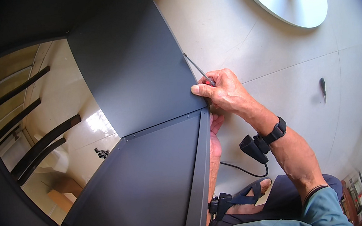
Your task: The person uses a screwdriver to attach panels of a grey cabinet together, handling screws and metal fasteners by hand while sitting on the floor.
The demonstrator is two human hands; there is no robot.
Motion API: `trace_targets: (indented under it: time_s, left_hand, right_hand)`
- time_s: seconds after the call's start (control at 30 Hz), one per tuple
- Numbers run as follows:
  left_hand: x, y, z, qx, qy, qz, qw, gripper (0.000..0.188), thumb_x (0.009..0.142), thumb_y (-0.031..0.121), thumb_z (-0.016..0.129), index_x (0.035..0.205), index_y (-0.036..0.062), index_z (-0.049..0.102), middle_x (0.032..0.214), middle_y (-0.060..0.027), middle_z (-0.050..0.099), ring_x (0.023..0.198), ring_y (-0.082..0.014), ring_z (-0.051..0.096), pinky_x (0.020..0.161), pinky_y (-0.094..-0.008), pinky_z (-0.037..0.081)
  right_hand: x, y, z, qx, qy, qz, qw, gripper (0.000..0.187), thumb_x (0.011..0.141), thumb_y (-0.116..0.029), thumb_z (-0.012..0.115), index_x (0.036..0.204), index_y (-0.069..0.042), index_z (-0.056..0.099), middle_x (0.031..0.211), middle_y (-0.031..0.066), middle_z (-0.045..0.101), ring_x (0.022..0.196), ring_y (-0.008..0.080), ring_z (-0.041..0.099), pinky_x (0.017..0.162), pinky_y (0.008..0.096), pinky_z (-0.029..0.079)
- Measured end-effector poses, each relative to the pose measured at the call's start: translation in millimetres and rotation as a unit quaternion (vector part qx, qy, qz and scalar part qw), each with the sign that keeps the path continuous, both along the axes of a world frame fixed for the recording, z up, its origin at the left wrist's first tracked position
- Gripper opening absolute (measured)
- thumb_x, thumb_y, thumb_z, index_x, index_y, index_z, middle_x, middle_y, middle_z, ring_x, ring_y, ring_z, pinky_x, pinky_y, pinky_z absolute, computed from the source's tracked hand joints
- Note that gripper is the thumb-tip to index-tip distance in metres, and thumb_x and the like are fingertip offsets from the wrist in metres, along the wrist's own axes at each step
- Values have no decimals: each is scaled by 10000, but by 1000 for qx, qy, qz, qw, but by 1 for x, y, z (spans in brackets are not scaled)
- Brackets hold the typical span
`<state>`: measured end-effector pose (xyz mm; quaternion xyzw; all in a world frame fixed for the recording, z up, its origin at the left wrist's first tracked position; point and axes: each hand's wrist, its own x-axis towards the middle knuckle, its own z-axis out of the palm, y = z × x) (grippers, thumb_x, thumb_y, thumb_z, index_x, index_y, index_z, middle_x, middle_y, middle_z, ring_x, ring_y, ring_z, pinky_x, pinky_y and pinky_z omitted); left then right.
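Observation:
A dark grey metal cabinet frame fills the left and middle, with an upper panel (134, 69) meeting a lower flanged panel (152, 171) at a corner. My right hand (226, 91) is closed round the red and dark handle of a screwdriver (198, 68). Its shaft slants up and left, the tip at the upper panel's right edge. My right thumb rests on that panel near the corner. Just below, my left hand (215, 141) is at the outer side of the lower panel's edge. The flange hides most of its fingers, so its grip cannot be made out.
A second screwdriver (323, 88) lies on the pale tiled floor at right. Beyond stands a round white pedestal base (285, 3). My sandalled foot (251, 195) is below my hands. Through the frame's opening show dark curved bars (47, 142) and a cardboard piece (63, 194).

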<state>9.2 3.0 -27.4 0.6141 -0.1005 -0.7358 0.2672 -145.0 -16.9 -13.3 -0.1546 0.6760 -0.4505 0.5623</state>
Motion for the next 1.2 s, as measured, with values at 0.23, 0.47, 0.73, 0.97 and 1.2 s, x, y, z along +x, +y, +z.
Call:
trace_targets:
  time_s: [0.23, 0.47, 0.73, 0.97, 1.2]
  left_hand:
    - [-1, -1, 0, 5, -5, -7, 1000, 221, 835, 47, 683, 1049, 41, 626, 899, -102, 670, 837, -270, 662, 856, -431, 538]
    - [4, 0, -5, 2, 0, -13, 1000, 221, 847, 65, 673, 1062, 41, 627, 913, -102, 669, 854, -273, 656, 874, -441, 527]
    - [11, 3, -7, -9, 64, 9, 998, 240, 850, 83, 683, 1077, 32, 624, 941, -115, 667, 894, -279, 653, 891, -446, 521]
    - [17, 5, -16, -10, 62, 31, 998, 194, 861, 59, 667, 1047, 30, 618, 902, -104, 655, 847, -266, 643, 900, -449, 518]
    - [4, 3, -7, 0, 18, 32, 999, 196, 859, 54, 673, 1046, 28, 618, 887, -105, 652, 829, -259, 642, 887, -441, 525]
  right_hand:
    - [0, 0, -3, 5, 3, 6, 1000, 293, 799, -224, 698, 750, 58, 634, 554, 104, 557, 513, 156, 533, 490, 332, 441]
    - [0, 1, -3, 1, 14, 10, 1000, 298, 804, -236, 696, 753, 52, 635, 548, 103, 552, 509, 157, 533, 489, 337, 439]
    - [0, 1, -2, 1, 13, 12, 1000, 304, 805, -247, 693, 753, 47, 636, 532, 99, 541, 502, 158, 526, 492, 337, 437]
    - [2, 0, 1, -5, 33, 10, 999, 319, 806, -242, 680, 717, 56, 610, 526, 106, 527, 508, 157, 507, 493, 344, 429]
    - [3, 3, -7, -8, 40, 2, 999, 318, 802, -239, 690, 716, 57, 613, 535, 109, 525, 521, 157, 498, 501, 343, 425]
